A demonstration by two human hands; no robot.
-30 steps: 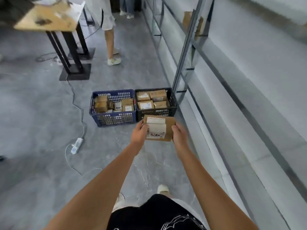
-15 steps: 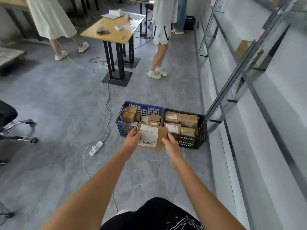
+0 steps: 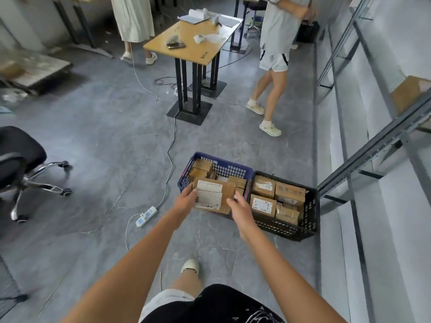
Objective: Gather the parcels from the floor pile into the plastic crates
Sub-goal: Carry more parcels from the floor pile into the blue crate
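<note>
We grip a brown parcel [image 3: 215,197] at its two ends, left hand [image 3: 186,201] and right hand [image 3: 240,209] both closed on it, above the near edge of the blue crate [image 3: 229,167]. Beside it the black crate [image 3: 310,210] sits on grey marbled floor [image 3: 105,148] (cables and a power strip [image 3: 146,216] trail across it), near a wooden table [image 3: 198,40] and an office chair [image 3: 21,159].

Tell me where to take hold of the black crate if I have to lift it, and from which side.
Grip the black crate by its top rim at the two short ends, coming down from above. Its lattice walls end in a solid rim all round. The long left side sits against the blue crate and shelving stands close on the right, so both long sides look cramped. It is full of parcels, so probably heavy: use both hands.
</note>
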